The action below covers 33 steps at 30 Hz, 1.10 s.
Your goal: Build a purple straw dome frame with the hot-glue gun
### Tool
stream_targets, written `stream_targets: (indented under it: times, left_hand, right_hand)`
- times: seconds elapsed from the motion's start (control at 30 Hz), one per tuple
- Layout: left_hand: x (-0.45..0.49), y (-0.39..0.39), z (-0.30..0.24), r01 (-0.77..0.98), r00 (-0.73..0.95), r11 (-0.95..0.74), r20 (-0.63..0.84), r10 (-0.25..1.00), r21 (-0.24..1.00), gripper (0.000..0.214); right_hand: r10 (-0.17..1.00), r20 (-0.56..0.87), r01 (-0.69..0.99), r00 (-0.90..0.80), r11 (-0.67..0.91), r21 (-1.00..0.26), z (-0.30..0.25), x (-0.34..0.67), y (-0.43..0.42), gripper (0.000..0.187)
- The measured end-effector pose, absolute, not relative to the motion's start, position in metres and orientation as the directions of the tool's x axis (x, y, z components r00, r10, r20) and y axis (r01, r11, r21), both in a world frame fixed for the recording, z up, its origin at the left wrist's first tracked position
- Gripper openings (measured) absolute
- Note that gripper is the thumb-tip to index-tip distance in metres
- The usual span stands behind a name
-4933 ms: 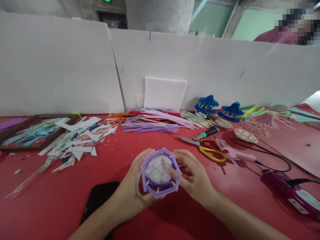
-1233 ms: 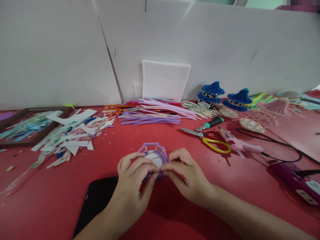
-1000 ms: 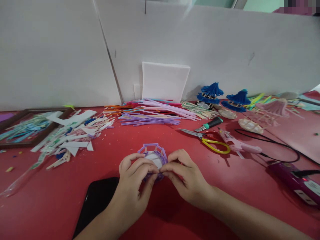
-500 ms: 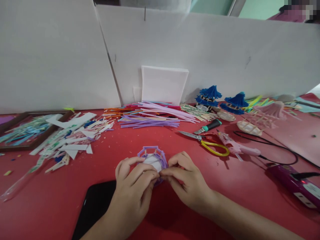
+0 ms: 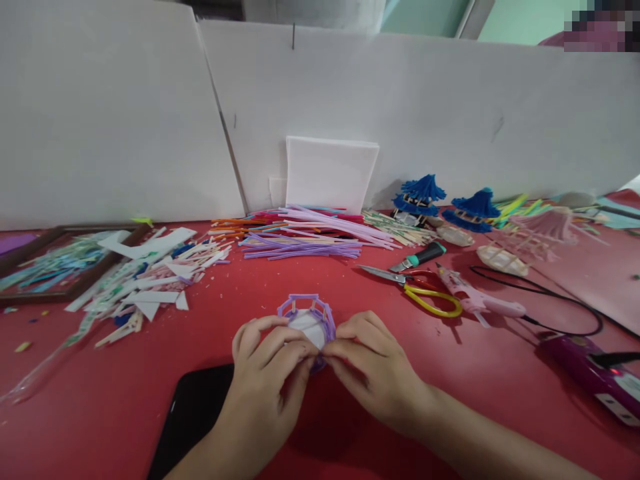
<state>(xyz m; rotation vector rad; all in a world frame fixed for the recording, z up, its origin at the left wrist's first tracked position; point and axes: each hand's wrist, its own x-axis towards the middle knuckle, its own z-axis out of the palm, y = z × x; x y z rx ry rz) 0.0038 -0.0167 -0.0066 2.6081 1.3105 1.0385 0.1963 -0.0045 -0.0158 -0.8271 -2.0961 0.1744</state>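
In the middle of the red table stands a small round frame of purple sticks point(image 5: 304, 298) with short pale posts and a white base. My left hand point(image 5: 273, 373) reaches around its left and near side, thumb and forefinger pinched at the near rim. Opposite it, my right hand point(image 5: 377, 370) pinches the same near rim from the right. Both sets of fingertips almost meet and cover that part of the frame, so any small piece between them is hidden. A black phone-like slab point(image 5: 193, 413) lies partly under my left forearm.
Bundles of coloured sticks point(image 5: 300, 248) lie at the back. To the right are scissors point(image 5: 433, 301), a utility knife point(image 5: 425, 255), a pink glue gun point(image 5: 483, 298), a purple power strip point(image 5: 590, 373) and blue-roofed models point(image 5: 420, 193). Left are paper scraps point(image 5: 155, 297) and a brown frame point(image 5: 75, 293).
The whole view has shifted slightly. Both hands stay pinched at the frame's near rim, the right fingers a little more closed together.
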Motion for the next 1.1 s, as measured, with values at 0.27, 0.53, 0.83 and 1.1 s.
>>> stream_targets:
  times: [0.27,0.53,0.83,1.1]
  left_hand:
    - [0.005,-0.017,-0.005,0.679,0.423,-0.647,0.536,0.731,0.347,0.022]
    - [0.007,-0.019,-0.008,0.675,0.361,-0.611,0.538,0.762,0.413,0.025]
    - [0.005,-0.022,-0.005,0.730,0.373,-0.588,0.518,0.770,0.348,0.021]
    - [0.006,-0.020,-0.005,0.735,0.361,-0.596,0.558,0.748,0.324,0.019]
  right_hand:
    - [0.614,0.640,0.532,-0.462,0.769,-0.354,-0.017,0.194,-0.004,0.017]
    - [0.577,0.637,0.563,-0.510,0.784,-0.259,-0.021,0.190,-0.003,0.028]
    - [0.594,0.671,0.501,-0.443,0.785,-0.364,-0.015,0.197,-0.003,0.019]
    - [0.667,0.652,0.579,-0.360,0.708,-0.405,-0.019,0.209,0.001,0.017]
